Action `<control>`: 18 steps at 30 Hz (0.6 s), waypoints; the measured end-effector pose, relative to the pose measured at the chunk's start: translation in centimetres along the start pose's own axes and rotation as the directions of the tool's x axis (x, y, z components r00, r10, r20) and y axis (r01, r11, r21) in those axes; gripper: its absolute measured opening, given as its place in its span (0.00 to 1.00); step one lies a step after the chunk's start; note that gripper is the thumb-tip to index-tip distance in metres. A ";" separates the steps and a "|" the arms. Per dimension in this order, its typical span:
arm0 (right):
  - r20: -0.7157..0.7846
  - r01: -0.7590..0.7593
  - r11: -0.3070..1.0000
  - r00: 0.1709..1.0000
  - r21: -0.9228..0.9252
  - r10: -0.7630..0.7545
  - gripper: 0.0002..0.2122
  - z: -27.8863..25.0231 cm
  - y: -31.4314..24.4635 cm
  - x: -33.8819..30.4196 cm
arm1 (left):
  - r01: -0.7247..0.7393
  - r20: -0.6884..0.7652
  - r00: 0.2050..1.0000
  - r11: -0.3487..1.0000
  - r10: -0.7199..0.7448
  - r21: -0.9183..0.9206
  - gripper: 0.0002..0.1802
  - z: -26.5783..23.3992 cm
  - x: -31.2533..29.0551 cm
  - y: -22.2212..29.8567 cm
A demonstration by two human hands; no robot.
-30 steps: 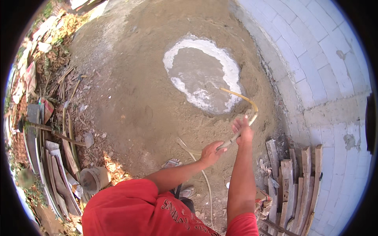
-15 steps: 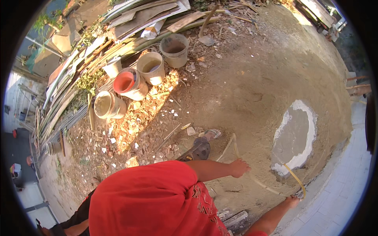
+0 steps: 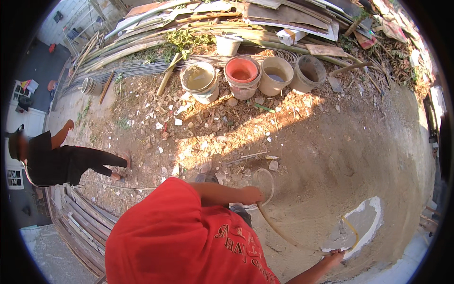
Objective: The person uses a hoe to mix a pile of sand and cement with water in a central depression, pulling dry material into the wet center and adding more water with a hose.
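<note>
A long, pale yellow hose (image 3: 280,230) runs between my two hands. My left hand (image 3: 252,194) is closed round it in front of my red shirt, and a loose loop of it curls beside that hand. Farther right and nearer, my right hand (image 3: 335,258) grips the hose close to its end. From there the free end arcs up over a grey, wet-looking patch (image 3: 336,233) on the sandy ground. Along the patch's right side lies a ragged white rim (image 3: 375,215). My fingers hide the gripped parts of the hose.
Several buckets (image 3: 309,75) stand in a row, one holding a red bucket (image 3: 241,69). Behind them lie stacked boards and poles (image 3: 208,26). A person in black (image 3: 71,161) walks at left, near long planks (image 3: 85,217). Rubble and dry leaves (image 3: 208,142) litter the ground.
My view has swung left, bringing the person in black more fully into sight. My left hand, earlier off the hose with fingers extended, has closed on it. My right hand keeps its grip.
</note>
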State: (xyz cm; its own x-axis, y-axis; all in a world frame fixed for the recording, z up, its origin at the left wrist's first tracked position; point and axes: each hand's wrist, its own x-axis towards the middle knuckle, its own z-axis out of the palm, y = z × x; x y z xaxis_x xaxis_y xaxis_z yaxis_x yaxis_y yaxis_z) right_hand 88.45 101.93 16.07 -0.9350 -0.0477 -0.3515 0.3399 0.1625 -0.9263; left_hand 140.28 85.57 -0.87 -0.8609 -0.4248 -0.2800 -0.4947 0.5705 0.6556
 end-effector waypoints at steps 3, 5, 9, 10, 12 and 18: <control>0.168 0.025 1.000 0.986 -0.001 -0.025 0.08 11.1 1.3 -12.4 | 0.088 0.002 0.996 0.990 -0.089 -0.107 0.09 -3.3 -9.8 -5.7; 0.321 0.009 1.000 0.947 0.003 -0.009 0.08 18.6 1.7 -18.9 | 0.165 -0.036 0.984 0.970 -0.174 -0.178 0.08 -5.1 -15.6 -8.6; 0.466 -0.003 0.999 0.885 0.032 -0.012 0.06 32.9 2.6 -28.1 | 0.340 -0.132 0.910 0.891 -0.392 -0.301 0.09 -10.1 -23.6 -13.6; 0.503 0.012 0.998 0.863 0.058 -0.040 0.07 36.0 3.0 -29.2 | 0.380 -0.147 0.884 0.866 -0.443 -0.325 0.09 -11.1 -24.4 -15.0; 0.485 0.062 0.998 0.872 0.028 -0.067 0.11 42.4 2.2 -34.6 | 0.441 -0.141 0.838 0.808 -0.527 -0.391 0.09 -13.9 -24.8 -17.2; 0.601 0.237 0.947 0.732 0.218 -0.322 0.10 61.1 1.6 -39.4 | 0.429 -0.432 0.669 0.789 -0.605 -0.440 0.06 -16.5 -21.2 -28.3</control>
State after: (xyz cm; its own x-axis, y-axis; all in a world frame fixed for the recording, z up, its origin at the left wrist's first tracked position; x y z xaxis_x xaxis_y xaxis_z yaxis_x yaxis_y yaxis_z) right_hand 132.05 43.82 20.09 -0.7324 -0.6796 -0.0409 0.1220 -0.0720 -0.9899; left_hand 174.51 66.83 -1.90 -0.2249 -0.9329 -0.2811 -0.7074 -0.0421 0.7056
